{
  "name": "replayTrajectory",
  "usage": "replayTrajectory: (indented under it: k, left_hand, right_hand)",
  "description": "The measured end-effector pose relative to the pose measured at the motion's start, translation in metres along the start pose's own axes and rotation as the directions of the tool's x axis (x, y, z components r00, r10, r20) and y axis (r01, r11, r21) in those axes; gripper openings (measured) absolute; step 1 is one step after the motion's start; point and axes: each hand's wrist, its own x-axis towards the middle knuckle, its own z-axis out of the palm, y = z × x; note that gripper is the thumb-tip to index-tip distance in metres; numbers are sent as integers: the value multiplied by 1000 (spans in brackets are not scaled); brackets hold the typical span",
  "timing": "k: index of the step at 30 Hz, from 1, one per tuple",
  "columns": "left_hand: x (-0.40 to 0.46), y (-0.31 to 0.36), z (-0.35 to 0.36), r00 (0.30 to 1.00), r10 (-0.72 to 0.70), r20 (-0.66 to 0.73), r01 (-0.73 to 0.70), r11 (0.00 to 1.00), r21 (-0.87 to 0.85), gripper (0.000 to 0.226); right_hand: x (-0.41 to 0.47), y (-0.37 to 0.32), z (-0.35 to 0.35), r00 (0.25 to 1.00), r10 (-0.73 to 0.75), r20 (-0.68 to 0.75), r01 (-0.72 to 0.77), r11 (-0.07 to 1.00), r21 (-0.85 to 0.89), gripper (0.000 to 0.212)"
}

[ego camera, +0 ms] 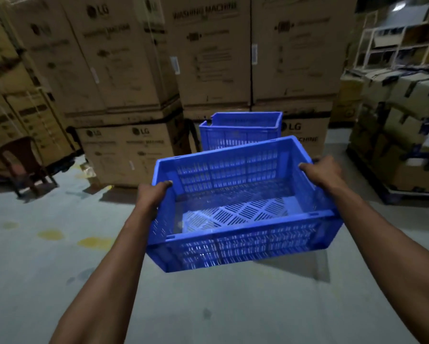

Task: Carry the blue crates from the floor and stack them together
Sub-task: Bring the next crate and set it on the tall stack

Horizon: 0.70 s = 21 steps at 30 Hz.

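I hold an empty blue slotted crate (pixel 243 247) in the air above the floor, tilted slightly down to the left. My left hand (pixel 152 194) grips its left rim with the thumb over the edge. On the right rim my right hand (pixel 320 171) is closed the same way. Beyond it, further ahead, stands a stack of blue crates (pixel 240 131) on the floor against the cardboard boxes; its lower part is hidden behind the held crate.
Tall stacked cardboard washing-machine boxes (pixel 124 155) wall off the back. A dark plastic chair (pixel 22 167) stands at the left. Taped cartons on a pallet (pixel 402 145) line the right. Grey concrete floor (pixel 59 269) with yellow stains lies below.
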Motion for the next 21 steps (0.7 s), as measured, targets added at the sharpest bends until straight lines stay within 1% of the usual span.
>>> replayTrajectory:
  k: [1, 2, 4, 5, 7, 9, 13, 17, 19, 21]
  left_hand:
    - [26, 18, 2, 1000, 5, 17, -5, 1000, 5, 67]
    - [44, 34, 5, 999, 23, 32, -23, 1000, -1, 67]
    - [89, 73, 13, 996, 59, 71, -58, 998, -17, 57]
    - [112, 94, 18, 993, 78, 88, -77, 997, -13, 52]
    - [160, 139, 34, 983, 145, 115, -143, 989, -24, 44]
    - [207, 186, 53, 968, 218, 123, -213, 976, -50, 45]
    - [296, 263, 105, 939, 331, 93, -323, 942, -94, 45]
    - [379, 312, 156, 936, 341, 91, -334, 939, -83, 46]
    - [417, 337, 177, 937, 335, 97, -326, 940, -103, 48]
    - [449, 357, 196, 938, 331, 100, -317, 939, -137, 53]
  right_hand:
    - [17, -15, 6, 1000, -10, -28, 11, 1000, 17, 34]
    - [33, -27, 9, 998, -20, -54, 23, 998, 51, 36]
    - [74, -57, 13, 991, -33, -126, 48, 992, 119, 42]
    - [98, -72, 14, 988, -34, -152, 54, 991, 126, 43]
    - [150, -101, 15, 983, -61, -174, 80, 991, 108, 39]
    - [203, -128, 17, 976, -107, -192, 128, 986, 102, 35]
    - [312, -173, 29, 934, -186, -304, 222, 971, 85, 33]
    - [416, -217, 40, 909, -178, -377, 217, 974, 65, 25]
    - [463, -232, 47, 910, -152, -385, 193, 979, 69, 29]
    - [492, -242, 57, 910, -145, -388, 181, 982, 57, 33]
